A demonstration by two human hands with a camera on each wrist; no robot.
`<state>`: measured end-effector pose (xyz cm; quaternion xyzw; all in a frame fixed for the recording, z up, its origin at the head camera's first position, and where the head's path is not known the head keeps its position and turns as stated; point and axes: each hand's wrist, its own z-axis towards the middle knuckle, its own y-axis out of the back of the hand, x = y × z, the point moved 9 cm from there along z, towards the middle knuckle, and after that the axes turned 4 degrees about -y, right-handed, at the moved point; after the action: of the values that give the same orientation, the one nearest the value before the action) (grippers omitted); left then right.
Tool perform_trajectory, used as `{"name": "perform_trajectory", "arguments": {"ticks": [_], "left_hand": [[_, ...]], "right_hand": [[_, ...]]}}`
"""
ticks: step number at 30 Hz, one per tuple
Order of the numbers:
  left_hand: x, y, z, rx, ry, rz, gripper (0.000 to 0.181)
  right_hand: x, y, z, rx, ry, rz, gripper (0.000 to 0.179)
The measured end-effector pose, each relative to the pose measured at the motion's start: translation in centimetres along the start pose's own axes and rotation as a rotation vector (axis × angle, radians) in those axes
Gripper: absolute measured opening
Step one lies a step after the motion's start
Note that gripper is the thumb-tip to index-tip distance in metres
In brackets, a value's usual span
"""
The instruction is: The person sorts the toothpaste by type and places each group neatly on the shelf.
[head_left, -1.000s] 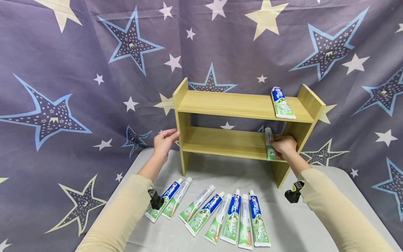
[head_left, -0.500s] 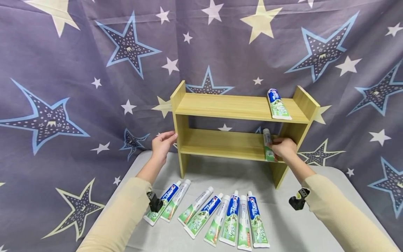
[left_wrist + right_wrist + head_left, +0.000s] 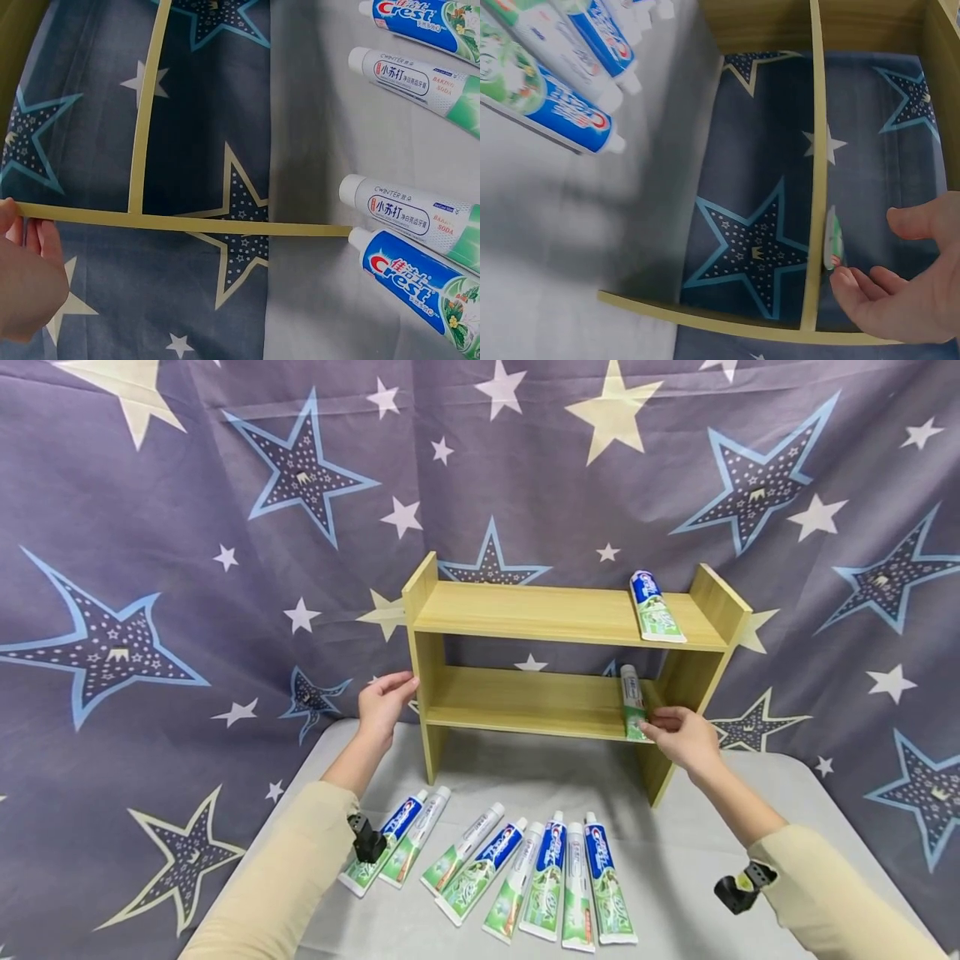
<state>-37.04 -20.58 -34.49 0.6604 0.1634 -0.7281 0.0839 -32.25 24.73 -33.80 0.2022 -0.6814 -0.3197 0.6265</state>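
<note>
A two-tier wooden shelf [image 3: 517, 612] stands on the table. My left hand [image 3: 383, 702] holds the front edge of its left side panel; in the left wrist view the thumb lies at the edge and the fingers [image 3: 49, 241] are outside it. On the lower board, towards the right, lies a white-and-green toothpaste tube [image 3: 632, 697]. My right hand [image 3: 686, 739] is beside that tube's near end, thumb and fingers apart; a fingertip is right at the tube in the right wrist view. A blue-and-green Crest toothpaste tube [image 3: 655, 606] lies on the upper board.
Several toothpaste tubes lie in a loose row on the grey table [image 3: 420, 922] before the shelf, among them a Crest tube [image 3: 610, 877] at the right end and a white-and-green tube [image 3: 577, 885] next to it. A star-patterned curtain [image 3: 187, 485] hangs behind.
My right hand has let go of the white-and-green toothpaste tube and drawn slightly back towards me, its thumb and fingers parting. The left hand stays at the shelf's side panel.
</note>
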Motion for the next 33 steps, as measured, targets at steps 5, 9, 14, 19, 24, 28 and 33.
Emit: {"name": "perform_trajectory", "arguments": {"ticks": [5,9,14,19,24,28,33], "left_hand": [[0.0,0.0,-0.1,-0.002,0.003,-0.003,0.034],[0.0,0.0,0.0,-0.002,0.011,0.007,0.035],[0.3,0.0,0.1,-0.002,0.011,-0.002,0.035],[0.3,0.1,0.1,-0.007,0.014,-0.006,0.035],[0.3,0.0,-0.1,-0.004,0.02,-0.007,0.035],[0.3,0.0,-0.1,-0.006,0.016,-0.008,0.035],[0.1,0.0,-0.1,-0.008,0.014,-0.018,0.034]], "right_hand": [[-0.7,-0.5,-1.8,0.002,0.019,0.006,0.046],[-1.5,-0.8,-2.7,-0.017,0.042,0.025,0.043],[-2.6,-1.5,-3.8,-0.034,0.065,0.019,0.04],[-4.4,-3.2,-4.5,0.0,0.054,0.008,0.039],[-6.2,-5.2,-5.3,0.039,0.038,-0.009,0.037],[-7.4,-6.7,-6.1,0.061,0.021,-0.015,0.034],[-8.7,-8.6,-6.8,0.083,-0.001,-0.021,0.034]]}}
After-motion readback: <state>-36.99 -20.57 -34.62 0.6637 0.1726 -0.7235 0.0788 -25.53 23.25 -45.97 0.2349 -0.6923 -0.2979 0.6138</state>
